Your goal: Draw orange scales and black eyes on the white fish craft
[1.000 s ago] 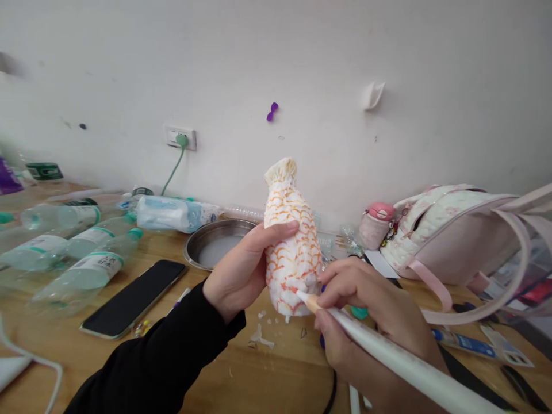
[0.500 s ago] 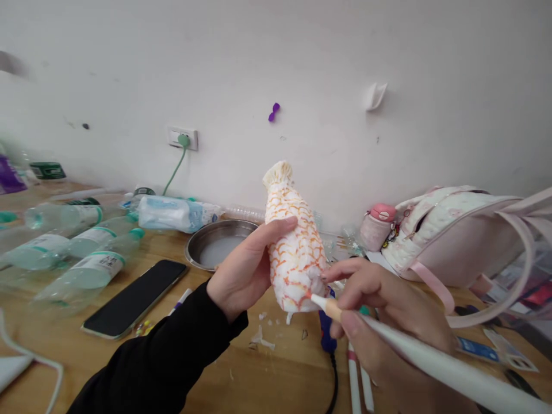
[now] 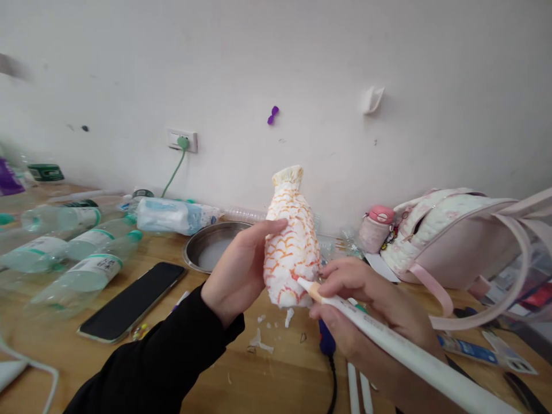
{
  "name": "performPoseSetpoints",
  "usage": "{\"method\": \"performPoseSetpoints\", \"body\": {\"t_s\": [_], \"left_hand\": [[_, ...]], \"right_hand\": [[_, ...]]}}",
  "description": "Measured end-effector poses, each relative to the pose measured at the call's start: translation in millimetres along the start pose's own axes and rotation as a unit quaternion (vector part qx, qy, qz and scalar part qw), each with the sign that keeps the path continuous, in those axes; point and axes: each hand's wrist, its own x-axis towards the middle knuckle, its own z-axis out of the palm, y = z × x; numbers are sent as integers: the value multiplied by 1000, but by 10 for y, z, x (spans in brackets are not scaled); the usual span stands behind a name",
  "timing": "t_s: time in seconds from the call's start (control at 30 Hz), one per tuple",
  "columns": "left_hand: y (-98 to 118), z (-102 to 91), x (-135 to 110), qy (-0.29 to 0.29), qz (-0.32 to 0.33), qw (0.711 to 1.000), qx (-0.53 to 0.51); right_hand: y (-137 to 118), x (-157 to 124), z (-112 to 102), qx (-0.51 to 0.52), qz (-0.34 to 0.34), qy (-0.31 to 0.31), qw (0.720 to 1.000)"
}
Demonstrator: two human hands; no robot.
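My left hand [image 3: 239,267] is wrapped round a white vase-shaped object [image 3: 291,247] with a ruffled neck, held upright above the table. Rows of orange and yellow scale-like arcs cover its lumpy surface, redder toward the bottom. In my right hand [image 3: 371,310] is a white marker pen [image 3: 401,345], gripped near its peach-coloured collar. The pen's tip touches the lower part of the vase, beside a red-orange mark. Scraps of white material [image 3: 261,342] lie on the table below.
Several plastic bottles [image 3: 95,270] and a phone [image 3: 133,299] lie at left. Behind my left hand stands a metal bowl [image 3: 207,244]. A pink-lidded flask [image 3: 376,227] and a pale bag [image 3: 457,241] stand at right. A blue tool with a black cable [image 3: 326,339] lies below the vase.
The vase has turned and straightened in my left hand, its neck shifting right. My right hand and the pen tip have moved a little left and up across its surface.
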Motion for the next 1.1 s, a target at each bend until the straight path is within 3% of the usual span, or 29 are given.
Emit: {"method": "performPoseSetpoints", "body": {"t_s": [0.27,0.43,0.5,0.67,0.8,0.97,1.1], "left_hand": [[20,40,-14,16,29,999,-8],[22,46,-29,19,45,999,-13],[23,47,-30,28,50,998,-11],[23,59,-28,32,46,998,-11],[-18,63,11,20,45,999,-17],[-81,71,75,18,14,999,-34],[-118,82,83,15,6,999,-36]], "right_hand": [[-28,-20,-35,46,49,-1,998],[-9,-28,-56,-64,-3,-40,997],[-5,-28,-44,-74,9,-33,997],[-9,-15,1,-20,30,19,999],[22,-4,10,-33,22,9,999],[42,5,-2,-17,108,33,993],[21,17,-21,-35,68,12,997]]}}
